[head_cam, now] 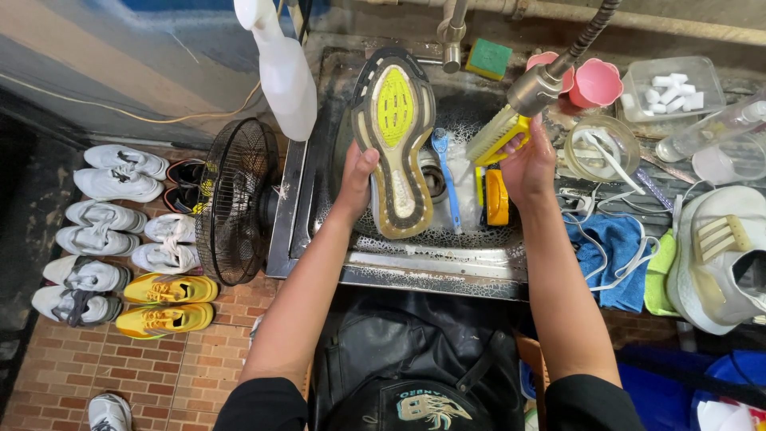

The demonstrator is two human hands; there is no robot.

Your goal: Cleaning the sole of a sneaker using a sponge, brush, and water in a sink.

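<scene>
My left hand (355,177) grips a sneaker (395,140) by its side, sole up, over a metal sink (431,263). The sole is worn beige with a bright yellow patch and a dark rim. My right hand (528,164) holds a yellow scrub brush (496,137) just right of the shoe, under a flexible metal sprayer head (536,88). In the sink lie a blue toothbrush (447,175) and a second yellow brush (495,197). Whether the brush touches the shoe, I cannot tell.
A white spray bottle (283,68) and a black fan (235,199) stand left of the sink. Several white and yellow sneakers (120,239) line the brick floor. To the right: a white sneaker (722,259), blue cloth (610,247), pink cups (594,82), clear containers (670,88), green sponge (488,57).
</scene>
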